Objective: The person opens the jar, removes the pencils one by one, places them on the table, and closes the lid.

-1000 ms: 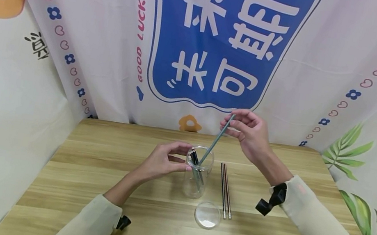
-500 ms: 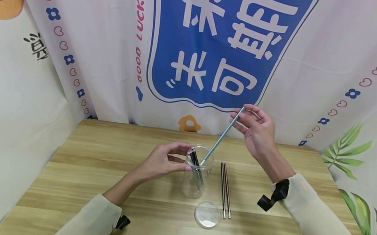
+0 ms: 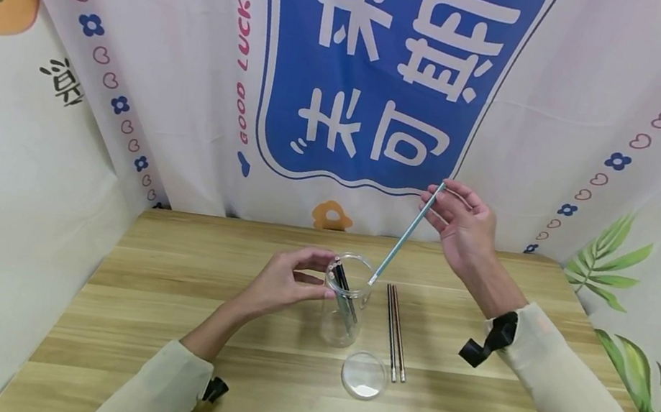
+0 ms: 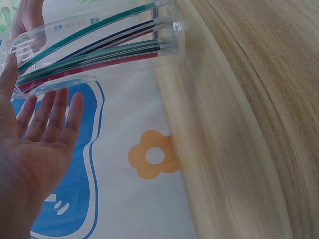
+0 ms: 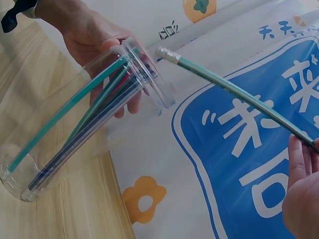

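Observation:
A clear plastic jar (image 3: 341, 317) stands upright on the table with several dark and green pencils (image 5: 75, 119) leaning inside, tips up and erasers at the bottom. My left hand (image 3: 285, 279) steadies it near the rim, thumb in front and fingers behind. In the left wrist view that hand (image 4: 40, 144) lies along the jar's side. My right hand (image 3: 464, 232) pinches a green pencil (image 3: 407, 233) near its upper end, above and right of the jar. Its eraser end points down; in the right wrist view this eraser (image 5: 167, 55) is just outside the jar's mouth.
Two pencils, one dark (image 3: 391, 333) and one reddish-brown (image 3: 399, 334), lie side by side right of the jar. A round clear lid (image 3: 364, 376) lies in front of it. A printed curtain (image 3: 193, 161) hangs behind the wooden table (image 3: 153, 322).
My right hand has moved up and to the right, drawing the green pencil out of the jar until its eraser is at the rim. The left hand and jar have stayed put.

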`<move>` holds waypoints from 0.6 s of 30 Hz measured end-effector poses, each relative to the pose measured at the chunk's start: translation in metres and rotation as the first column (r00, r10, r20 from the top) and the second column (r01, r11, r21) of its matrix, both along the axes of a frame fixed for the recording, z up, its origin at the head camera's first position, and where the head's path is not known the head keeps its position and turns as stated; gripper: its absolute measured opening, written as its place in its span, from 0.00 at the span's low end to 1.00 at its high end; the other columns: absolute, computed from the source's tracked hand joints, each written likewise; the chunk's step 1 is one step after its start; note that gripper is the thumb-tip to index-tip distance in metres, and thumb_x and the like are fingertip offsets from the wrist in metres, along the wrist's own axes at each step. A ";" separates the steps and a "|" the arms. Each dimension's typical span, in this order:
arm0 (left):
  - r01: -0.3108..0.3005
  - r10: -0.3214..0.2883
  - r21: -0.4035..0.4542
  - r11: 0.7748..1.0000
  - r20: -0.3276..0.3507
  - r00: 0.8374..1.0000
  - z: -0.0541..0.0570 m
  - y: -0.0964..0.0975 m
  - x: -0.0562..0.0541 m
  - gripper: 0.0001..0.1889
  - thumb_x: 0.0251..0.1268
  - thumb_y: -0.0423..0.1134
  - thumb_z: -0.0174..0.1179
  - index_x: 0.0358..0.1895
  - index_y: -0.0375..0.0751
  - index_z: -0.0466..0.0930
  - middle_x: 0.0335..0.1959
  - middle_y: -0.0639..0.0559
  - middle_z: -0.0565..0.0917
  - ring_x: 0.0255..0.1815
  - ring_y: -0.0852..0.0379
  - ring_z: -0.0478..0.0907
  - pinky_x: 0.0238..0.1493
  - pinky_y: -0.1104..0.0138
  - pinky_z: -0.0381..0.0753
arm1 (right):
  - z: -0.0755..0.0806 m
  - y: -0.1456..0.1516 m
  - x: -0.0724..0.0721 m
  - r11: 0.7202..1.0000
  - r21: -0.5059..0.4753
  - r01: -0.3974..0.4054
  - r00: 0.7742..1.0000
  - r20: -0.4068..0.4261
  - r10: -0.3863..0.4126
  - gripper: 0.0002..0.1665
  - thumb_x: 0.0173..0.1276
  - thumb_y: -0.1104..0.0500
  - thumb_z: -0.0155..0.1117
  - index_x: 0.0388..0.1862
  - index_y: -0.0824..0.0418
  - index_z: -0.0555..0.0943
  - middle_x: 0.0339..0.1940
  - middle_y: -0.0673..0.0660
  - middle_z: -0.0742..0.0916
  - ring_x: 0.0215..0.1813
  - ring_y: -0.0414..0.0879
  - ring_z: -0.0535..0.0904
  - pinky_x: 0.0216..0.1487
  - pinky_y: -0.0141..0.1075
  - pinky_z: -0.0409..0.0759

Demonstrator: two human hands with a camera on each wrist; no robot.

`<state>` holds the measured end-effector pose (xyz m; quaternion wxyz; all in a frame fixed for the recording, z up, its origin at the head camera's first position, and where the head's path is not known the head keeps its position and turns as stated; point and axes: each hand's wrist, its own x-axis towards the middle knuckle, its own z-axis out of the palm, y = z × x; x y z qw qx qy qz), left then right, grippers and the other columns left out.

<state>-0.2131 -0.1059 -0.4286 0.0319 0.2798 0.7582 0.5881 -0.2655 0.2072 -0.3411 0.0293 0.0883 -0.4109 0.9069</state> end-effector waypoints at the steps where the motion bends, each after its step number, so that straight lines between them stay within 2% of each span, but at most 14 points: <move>1: 0.000 0.000 -0.002 1.000 -0.001 1.000 0.000 0.000 0.000 0.31 0.57 0.30 0.80 0.66 0.37 0.80 0.59 0.39 0.87 0.57 0.42 0.87 0.60 0.44 0.87 | 0.000 0.002 0.000 1.000 -0.002 0.000 1.000 0.001 0.000 0.13 0.72 0.73 0.69 0.53 0.68 0.83 0.46 0.65 0.91 0.45 0.53 0.92 0.57 0.48 0.88; 7: 0.000 0.000 -0.004 1.000 0.003 1.000 0.001 0.000 0.001 0.31 0.57 0.30 0.80 0.66 0.37 0.80 0.59 0.39 0.87 0.57 0.42 0.87 0.60 0.45 0.87 | -0.003 0.011 -0.001 1.000 0.003 0.006 1.000 0.009 -0.006 0.12 0.72 0.74 0.69 0.52 0.69 0.84 0.43 0.64 0.92 0.44 0.53 0.92 0.53 0.45 0.91; 11: 0.002 -0.002 0.004 1.000 0.004 1.000 0.001 0.000 0.001 0.32 0.57 0.29 0.80 0.66 0.35 0.80 0.59 0.38 0.87 0.58 0.41 0.87 0.60 0.43 0.87 | -0.008 0.018 -0.001 1.000 0.025 0.000 0.999 0.043 -0.001 0.11 0.72 0.75 0.68 0.51 0.68 0.85 0.43 0.64 0.93 0.44 0.53 0.92 0.52 0.46 0.91; 18: 0.001 -0.001 0.004 1.000 -0.001 1.000 0.001 0.001 0.001 0.31 0.57 0.28 0.79 0.66 0.35 0.80 0.59 0.38 0.86 0.58 0.42 0.86 0.59 0.45 0.88 | -0.023 0.029 -0.001 0.982 0.189 -0.022 0.994 0.107 0.002 0.11 0.74 0.73 0.66 0.52 0.65 0.86 0.44 0.62 0.93 0.45 0.51 0.92 0.53 0.44 0.91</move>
